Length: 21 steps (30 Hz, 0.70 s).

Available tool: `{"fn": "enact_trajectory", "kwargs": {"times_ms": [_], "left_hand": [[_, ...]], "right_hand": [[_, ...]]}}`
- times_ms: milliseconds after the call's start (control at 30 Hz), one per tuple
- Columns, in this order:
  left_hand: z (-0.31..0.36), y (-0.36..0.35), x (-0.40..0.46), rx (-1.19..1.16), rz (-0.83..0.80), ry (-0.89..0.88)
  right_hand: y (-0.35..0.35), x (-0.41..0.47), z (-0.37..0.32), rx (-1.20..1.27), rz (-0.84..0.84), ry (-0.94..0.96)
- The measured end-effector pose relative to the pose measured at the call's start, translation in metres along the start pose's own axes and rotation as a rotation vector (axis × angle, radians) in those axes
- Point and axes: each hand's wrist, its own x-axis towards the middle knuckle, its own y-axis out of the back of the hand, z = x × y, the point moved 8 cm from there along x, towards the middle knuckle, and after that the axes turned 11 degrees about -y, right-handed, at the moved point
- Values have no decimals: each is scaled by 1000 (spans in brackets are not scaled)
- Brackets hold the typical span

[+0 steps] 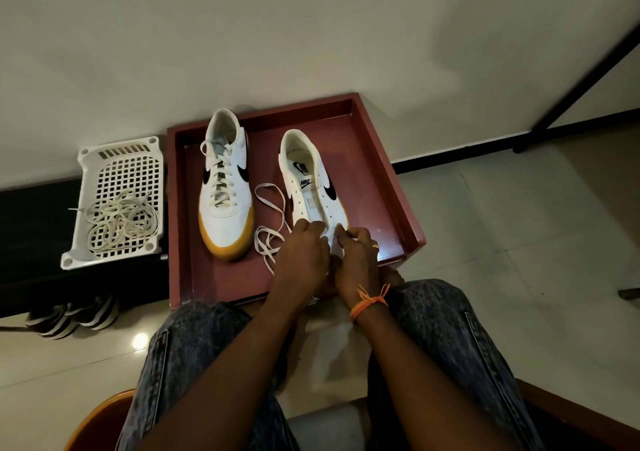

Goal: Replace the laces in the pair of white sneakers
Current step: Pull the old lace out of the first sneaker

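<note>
Both hands, left hand [304, 246] and right hand [356, 246], pinch the lace [268, 204] at the unlaced sneaker [311, 180] toe near the tray [408, 222] front edge; even both ends before crossing.

Both forearms are bare, with no sleeves in view. An orange thread bracelet [369, 303] with loose frayed ends circles the right wrist, and a small gold-coloured ring [375, 245] sits on a finger of the right hand [358, 248]. The legs wear mottled grey-blue acid-wash jeans [187, 357] with stitched seams
</note>
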Motion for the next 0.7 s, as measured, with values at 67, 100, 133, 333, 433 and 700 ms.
{"fn": "enact_trajectory", "kwargs": {"times_ms": [67, 100, 133, 333, 433, 700], "left_hand": [[-1, -5, 2, -12, -17, 22], [-1, -5, 3, -30, -7, 30], [-2, -4, 4, -44, 10, 39], [-23, -5, 20, -7, -53, 94], [-18, -14, 28, 57, -161, 15], [-28, -26, 23, 27, -143, -65]], "right_hand": [[-1, 4, 5, 56, -21, -15], [-1, 7, 7, 78, -36, -28], [-1, 9, 8, 89, -44, -32], [-5, 15, 10, 70, -113, -55], [-5, 19, 15, 59, -149, -88], [-3, 16, 9, 13, -108, -23]]}}
